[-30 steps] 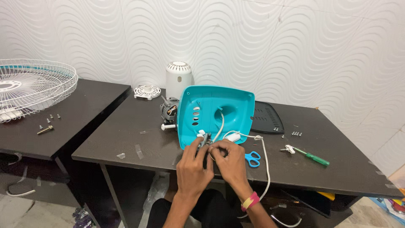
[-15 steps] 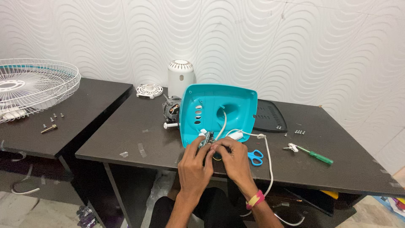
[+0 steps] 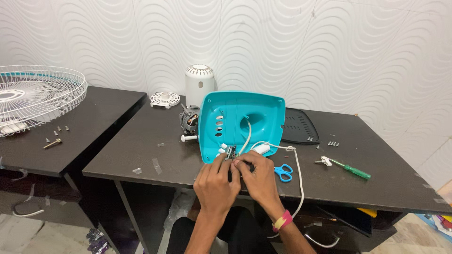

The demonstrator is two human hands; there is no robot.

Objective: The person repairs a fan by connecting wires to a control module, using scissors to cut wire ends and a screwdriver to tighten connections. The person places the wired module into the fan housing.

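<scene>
Both hands work at the near table edge, fingertips drawn together. Left hand [image 3: 215,186] and right hand [image 3: 258,181] pinch a small switch part [image 3: 230,153] just below the upturned teal fan base [image 3: 242,123]; which fingers grip it is unclear. White cord [image 3: 296,174] runs from the base past the right hand. Blue scissors [image 3: 283,172] lie just beside that hand, green screwdriver [image 3: 351,169] farther right. Fan grille [image 3: 37,94] rests on the left table.

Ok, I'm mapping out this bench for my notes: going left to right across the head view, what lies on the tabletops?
Wire fan guard → loose bolts → white round grille → teal fan base → blue scissors → black cover plate → green screwdriver.
</scene>
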